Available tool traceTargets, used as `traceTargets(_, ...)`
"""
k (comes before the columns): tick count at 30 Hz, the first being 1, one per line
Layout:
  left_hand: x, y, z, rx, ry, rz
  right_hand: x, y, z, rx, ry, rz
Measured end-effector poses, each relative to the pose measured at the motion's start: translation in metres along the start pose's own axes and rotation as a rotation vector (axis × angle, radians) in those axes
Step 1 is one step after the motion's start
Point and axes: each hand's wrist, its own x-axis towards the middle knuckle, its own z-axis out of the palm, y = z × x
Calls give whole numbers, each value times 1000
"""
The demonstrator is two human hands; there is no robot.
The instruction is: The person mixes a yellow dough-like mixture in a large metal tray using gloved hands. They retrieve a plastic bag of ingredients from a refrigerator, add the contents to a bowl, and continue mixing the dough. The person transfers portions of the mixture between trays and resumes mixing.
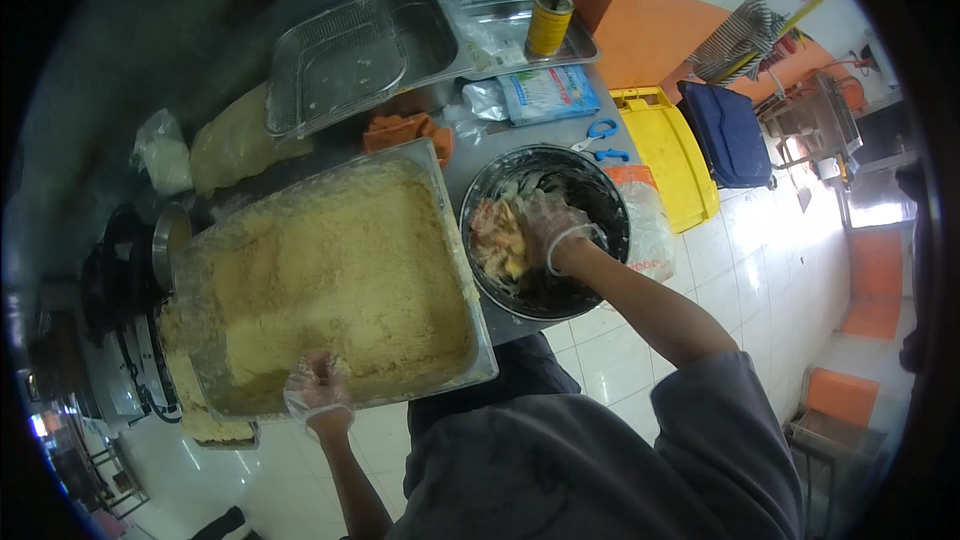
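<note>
My right hand (551,221), in a clear plastic glove, is down inside a round dark bowl (611,199). Its fingers touch pieces of what looks like raw chicken (496,240) gathered at the bowl's left side; whether they grip any is hidden. Left of the bowl is a deep metal tray (489,360) holding a thick layer of pale yellow flour or breading (337,262). Over the tray's near edge hangs my left hand (321,386), also gloved, with curled fingers dusted with crumbs. I cannot see whether anything lies in its palm.
Blue-handled scissors (600,131), an orange cloth (409,135) and a blue-white packet (551,94) lie behind the bowl. Farther back are a metal pan with a mesh basket (337,64) and a yellow can (550,22). Yellow (667,157) and blue (726,135) bins stand right.
</note>
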Motion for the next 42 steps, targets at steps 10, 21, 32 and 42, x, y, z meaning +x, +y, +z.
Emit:
traceTargets(10, -1, 0, -3, -21, -71, -73, -6, 39, -85, 962, 24, 14)
traceTargets(21, -4, -8, 2, -184, -23, -16, -30, -8, -3, -192, 102, 48)
traceTargets(32, -8, -10, -1, 6, -86, -94, 4, 35, -21, 1072, 127, -75)
traceTargets(42, -6, -15, 7, -241, -61, -140, 23, -21, -66, -39, 76, -136)
